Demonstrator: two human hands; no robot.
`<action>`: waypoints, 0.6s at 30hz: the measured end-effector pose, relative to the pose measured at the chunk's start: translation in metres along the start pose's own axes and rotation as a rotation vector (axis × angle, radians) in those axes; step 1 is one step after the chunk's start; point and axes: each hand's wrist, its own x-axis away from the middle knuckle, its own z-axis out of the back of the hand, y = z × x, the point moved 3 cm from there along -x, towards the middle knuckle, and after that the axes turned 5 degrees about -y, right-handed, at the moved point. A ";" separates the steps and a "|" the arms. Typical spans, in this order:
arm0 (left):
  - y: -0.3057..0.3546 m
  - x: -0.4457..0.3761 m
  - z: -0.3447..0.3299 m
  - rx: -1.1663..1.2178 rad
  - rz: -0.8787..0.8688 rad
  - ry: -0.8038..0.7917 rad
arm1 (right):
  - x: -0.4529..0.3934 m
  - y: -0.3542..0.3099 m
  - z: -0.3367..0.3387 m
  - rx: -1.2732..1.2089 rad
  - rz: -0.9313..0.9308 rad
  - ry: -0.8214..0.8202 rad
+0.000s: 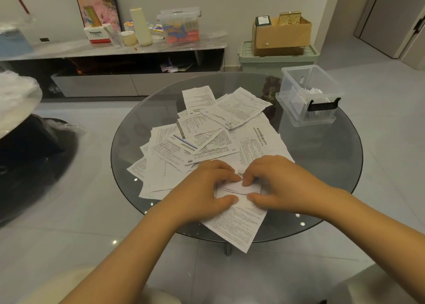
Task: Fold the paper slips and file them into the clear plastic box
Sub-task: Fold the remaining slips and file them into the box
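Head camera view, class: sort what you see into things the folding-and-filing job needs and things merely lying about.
Belongs to the job:
left hand and right hand, pinching the folded slip
loose paper slips
clear plastic box, some folded slips inside

Just lying about:
cardboard box
green bin
lidded tub on the shelf
cream bottle

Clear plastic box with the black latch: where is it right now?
In the head view, the clear plastic box with the black latch sits lidless at the far right of the round glass table, right of the pile of printed paper slips.
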 end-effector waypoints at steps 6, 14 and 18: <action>0.004 -0.004 -0.007 -0.062 -0.044 0.088 | 0.013 0.004 0.008 0.022 -0.040 0.034; 0.014 -0.012 -0.006 0.062 0.076 0.287 | 0.007 0.012 -0.003 -0.190 -0.172 0.198; 0.013 -0.016 -0.010 0.180 0.172 0.325 | -0.001 0.016 -0.008 -0.281 -0.242 0.221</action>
